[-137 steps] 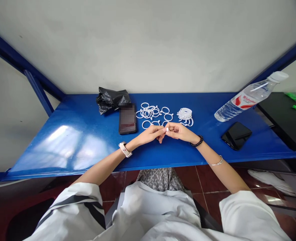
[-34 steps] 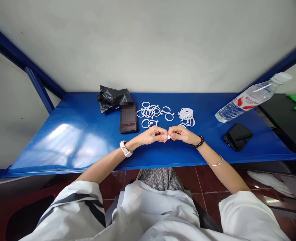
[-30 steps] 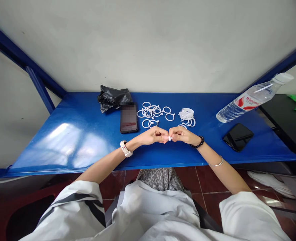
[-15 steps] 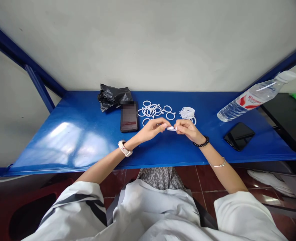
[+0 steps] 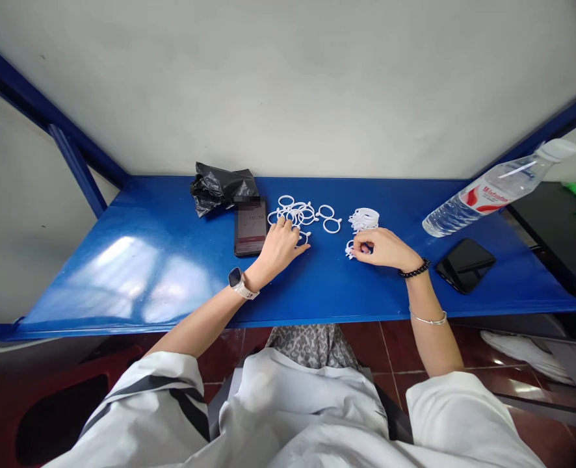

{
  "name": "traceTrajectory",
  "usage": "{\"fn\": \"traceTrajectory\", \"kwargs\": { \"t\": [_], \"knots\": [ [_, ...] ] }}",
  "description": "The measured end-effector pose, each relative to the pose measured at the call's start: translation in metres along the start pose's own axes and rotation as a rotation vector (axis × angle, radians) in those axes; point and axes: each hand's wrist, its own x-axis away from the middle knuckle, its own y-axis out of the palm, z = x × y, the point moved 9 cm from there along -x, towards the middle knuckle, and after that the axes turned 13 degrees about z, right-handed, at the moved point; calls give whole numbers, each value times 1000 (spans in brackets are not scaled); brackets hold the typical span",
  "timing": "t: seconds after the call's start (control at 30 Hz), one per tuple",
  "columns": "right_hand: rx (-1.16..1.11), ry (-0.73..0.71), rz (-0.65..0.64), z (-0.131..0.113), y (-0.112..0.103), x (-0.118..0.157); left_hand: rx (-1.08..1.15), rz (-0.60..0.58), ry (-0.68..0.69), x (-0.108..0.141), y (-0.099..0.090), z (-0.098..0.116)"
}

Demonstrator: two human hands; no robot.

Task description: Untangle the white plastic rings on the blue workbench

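Observation:
My left hand [image 5: 279,248] reaches over the near side of a loose pile of white plastic rings [image 5: 306,214], each with a small tab. Its thumb is held apart from the fingers, and the fingertips point down at the rings, partly hiding them. Part of one ring shows between thumb and fingers, but I see no grip on it. My right hand [image 5: 388,249] pinches a white plastic ring [image 5: 350,249] low over the table. Just beyond it stands a neat stack of the same rings [image 5: 366,218], its near side covered by the hand.
A phone [image 5: 249,227] lies left of the loose rings, with a crumpled black plastic bag [image 5: 222,187] behind it. To the right are a dark phone [image 5: 465,265] and a tilted-looking water bottle [image 5: 483,195]. The blue table [image 5: 181,240] meets a pale wall.
My hands have parted from the white piece they held together. The left went leftward onto the loose rings; the right turned over and sits in front of the stack with a ring.

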Motion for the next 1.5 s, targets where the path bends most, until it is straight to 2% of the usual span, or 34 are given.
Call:
{"fn": "traceTrajectory", "kwargs": {
  "t": [0.27,0.37,0.5,0.6,0.7,0.77,1.0,1.13,1.33,1.5],
  "knots": [
    [-16,64,-94,7,5,3,181,12,1,-1,7,1],
    [-7,56,-37,5,-1,1,323,29,11,-2,7,3],
    [-63,-8,92,-8,-11,-1,654,35,12,-5,0,10],
    [-164,-64,169,-19,-14,-2,973,-74,-63,-4,0,17],
    [-257,-100,172,-29,-7,-3,1250,-226,-160,1,6,25],
    [-299,-127,172,-35,-1,-4,1359,-283,-198,4,9,29],
    [-353,-188,244,-48,5,-5,1458,-401,-228,9,17,39],
    [-375,-165,288,-49,4,-5,1464,-399,-312,9,20,34],
    [-490,23,372,-37,4,-7,1563,-393,-440,9,24,29],
    [-687,120,273,-37,14,-8,1633,-472,-493,14,27,37]
  ]
}}
